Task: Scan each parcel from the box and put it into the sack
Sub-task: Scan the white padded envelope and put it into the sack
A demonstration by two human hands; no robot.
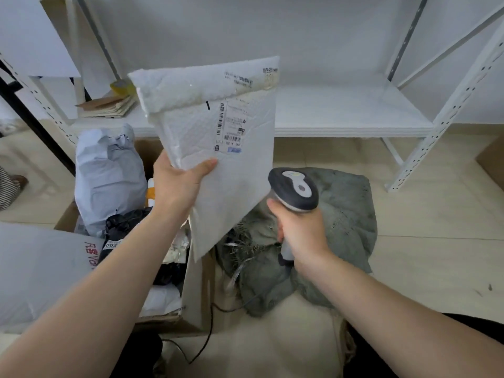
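My left hand (180, 184) grips the lower left edge of a white bubble mailer (218, 165) and holds it upright, its shipping label facing me. My right hand (300, 230) is wrapped round the handle of a grey barcode scanner (296, 188), whose head sits just right of the mailer's lower part. Below on the left stands the open cardboard box (196, 290) with several parcels in it, among them a grey poly bag (109, 175) and a black one (122, 222). The grey-green sack (343, 214) lies crumpled on the floor under the scanner.
A white metal shelf rack (354, 110) stands behind, with flat cardboard and a tape roll (120, 87) on its low shelf. A large white parcel (41, 268) lies at the lower left. The scanner's black cable (207, 331) trails over the tiled floor.
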